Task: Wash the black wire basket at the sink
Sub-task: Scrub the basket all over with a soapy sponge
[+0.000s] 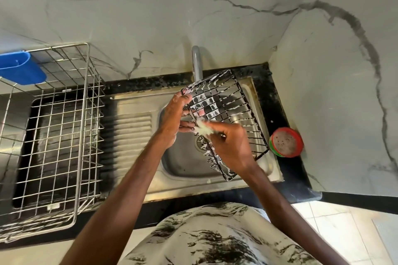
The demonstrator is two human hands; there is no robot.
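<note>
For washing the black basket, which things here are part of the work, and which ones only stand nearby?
In use: black wire basket, gripped at its edge by the left hand; soapy scrubber in the right hand, on the wires; sink; tap.
Only nearby: silver dish rack; blue plastic holder on its rim; red-and-green tub by the sink.

Place: a kitchen, at its washing-up corner.
Sink: stainless sink [133, 118] with ribbed drainboard, centre; tap [197, 62] at 12 o'clock.
Rack: steel dish rack [53, 135] with blue cutlery holder [21, 70], 9 o'clock.
Counter: black counter [290, 170]; red-and-green round tub [286, 142], 3 o'clock.
Walls: marble-veined wall [215, 17], 12 o'clock.
</note>
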